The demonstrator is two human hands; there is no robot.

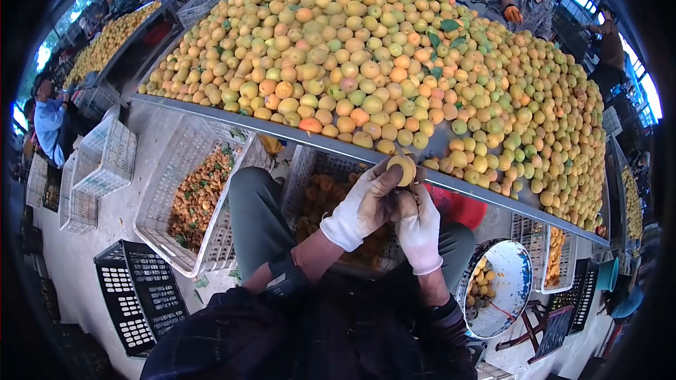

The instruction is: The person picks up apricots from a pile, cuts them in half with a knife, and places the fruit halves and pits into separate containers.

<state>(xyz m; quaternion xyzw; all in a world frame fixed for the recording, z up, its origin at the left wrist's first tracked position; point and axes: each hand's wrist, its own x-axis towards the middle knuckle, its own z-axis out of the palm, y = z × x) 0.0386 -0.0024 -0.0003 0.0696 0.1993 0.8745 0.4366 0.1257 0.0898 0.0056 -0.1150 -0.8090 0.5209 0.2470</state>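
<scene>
Currently, in the head view, the left hand (360,207) is pointing forward, pinching a yellow fruit (408,170) near the table (296,135) edge, the right hand (417,229) is pressing close below, its grip impossible to tell, heaped fruit (338,56) is lying beyond, and a white crate (153,222) and bucket (516,274) are flanking the legs.

Held fruit (403,170), centre: partly covered by left hand (362,206). Right hand (417,229): contact with fruit unclear. Crate (298,174), centre: interior partly hidden behind both hands. Red basin (463,208), right of centre: partly behind table edge (296,136). Dark garment (310,334): cut off by lower edge.
</scene>
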